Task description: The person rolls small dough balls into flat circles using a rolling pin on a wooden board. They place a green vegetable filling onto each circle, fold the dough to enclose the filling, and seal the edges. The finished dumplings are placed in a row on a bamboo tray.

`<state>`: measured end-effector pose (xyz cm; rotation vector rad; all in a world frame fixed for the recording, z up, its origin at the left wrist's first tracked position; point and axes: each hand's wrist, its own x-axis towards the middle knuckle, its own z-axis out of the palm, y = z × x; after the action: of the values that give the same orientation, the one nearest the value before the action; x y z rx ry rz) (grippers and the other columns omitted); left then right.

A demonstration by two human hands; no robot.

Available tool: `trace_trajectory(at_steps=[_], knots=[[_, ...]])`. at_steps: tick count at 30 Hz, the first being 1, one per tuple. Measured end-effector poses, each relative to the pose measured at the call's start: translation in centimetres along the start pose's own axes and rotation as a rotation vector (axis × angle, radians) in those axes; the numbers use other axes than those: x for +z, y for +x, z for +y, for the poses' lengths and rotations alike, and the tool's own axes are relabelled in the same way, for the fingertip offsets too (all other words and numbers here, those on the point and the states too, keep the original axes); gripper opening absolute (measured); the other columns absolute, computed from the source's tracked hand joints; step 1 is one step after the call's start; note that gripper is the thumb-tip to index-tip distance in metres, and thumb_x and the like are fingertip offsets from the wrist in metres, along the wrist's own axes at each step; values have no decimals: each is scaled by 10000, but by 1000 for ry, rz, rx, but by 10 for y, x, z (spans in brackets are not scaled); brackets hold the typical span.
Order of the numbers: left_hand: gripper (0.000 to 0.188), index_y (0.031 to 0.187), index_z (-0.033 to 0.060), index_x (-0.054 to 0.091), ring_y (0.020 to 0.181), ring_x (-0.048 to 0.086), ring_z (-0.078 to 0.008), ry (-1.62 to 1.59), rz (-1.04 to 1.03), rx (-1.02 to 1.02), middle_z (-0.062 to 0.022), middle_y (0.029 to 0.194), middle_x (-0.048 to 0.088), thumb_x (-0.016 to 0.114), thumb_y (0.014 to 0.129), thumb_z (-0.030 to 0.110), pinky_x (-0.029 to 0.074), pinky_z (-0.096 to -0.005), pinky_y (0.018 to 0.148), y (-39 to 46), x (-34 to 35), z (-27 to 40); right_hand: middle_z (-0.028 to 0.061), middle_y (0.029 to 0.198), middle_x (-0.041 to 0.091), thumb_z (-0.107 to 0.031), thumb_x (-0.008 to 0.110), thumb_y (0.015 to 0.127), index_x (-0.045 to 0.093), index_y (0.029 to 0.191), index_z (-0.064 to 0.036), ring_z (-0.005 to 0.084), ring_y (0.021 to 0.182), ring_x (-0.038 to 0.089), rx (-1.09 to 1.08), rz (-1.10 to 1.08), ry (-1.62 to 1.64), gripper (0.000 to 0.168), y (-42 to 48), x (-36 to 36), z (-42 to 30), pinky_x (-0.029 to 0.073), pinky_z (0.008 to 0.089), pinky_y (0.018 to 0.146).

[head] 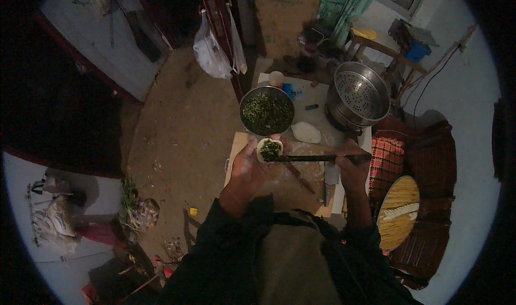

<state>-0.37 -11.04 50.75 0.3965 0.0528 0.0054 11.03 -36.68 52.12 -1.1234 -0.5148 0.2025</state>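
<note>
A round dough wrapper (260,156) with chopped green filling (271,147) on it rests in my left hand (244,171), above the floured board. My right hand (354,162) grips a long, dark, flat stick-like utensil (308,158), whose far end touches the filling. Just beyond the wrapper stands a metal bowl of chopped green filling (267,110). A lump of white dough (306,132) sits to the right of that bowl. On the wooden board (288,190) beneath my hands lies a thin rolling pin (300,177), and a knife (327,191) is near the board's right side.
A metal steamer pot with a perforated insert (358,93) occupies the table's back right. To the right, a round straw tray (397,216) holds a row of shaped dough pieces (399,212) on a brown wooden seat (429,192). White plastic bags (211,49) hang from a post at the back.
</note>
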Motion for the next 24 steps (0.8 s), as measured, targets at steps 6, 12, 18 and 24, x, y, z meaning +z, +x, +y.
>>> trace_trajectory(at_steps=[6, 12, 18, 24], knots=[[461, 1309, 29, 554, 1217, 586, -302, 162, 310, -35, -159, 1304, 614, 332, 1085, 365, 489, -455, 1009, -4, 27, -4, 103, 902, 635, 22, 755, 808, 705, 919, -7, 233, 772, 632, 34, 17, 68, 125, 3, -1, 4, 541, 381, 663], [464, 1337, 10, 520, 1252, 566, -317, 82, 176, -32, -169, 1327, 596, 366, 1075, 361, 465, -494, 1074, -2, 13, -11, 79, 903, 638, -5, 742, 799, 687, 932, -30, 207, 826, 623, 14, 110, 54, 146, 1, -12, 10, 521, 367, 739], [445, 1300, 2, 543, 1243, 572, -324, 87, 291, -28, -167, 1320, 600, 402, 1065, 353, 461, -529, 1080, -2, 22, -16, 72, 903, 639, -33, 734, 784, 663, 921, -41, 206, 855, 621, 123, 237, 22, 154, -1, -22, 16, 518, 376, 796], [402, 1254, 16, 581, 1214, 587, -300, 116, 202, -57, -146, 1257, 626, 443, 1052, 335, 467, -522, 1075, -3, 15, -13, 74, 894, 614, 12, 711, 782, 656, 897, -35, 204, 852, 617, 112, 176, 41, 136, -3, -11, 7, 523, 354, 787]])
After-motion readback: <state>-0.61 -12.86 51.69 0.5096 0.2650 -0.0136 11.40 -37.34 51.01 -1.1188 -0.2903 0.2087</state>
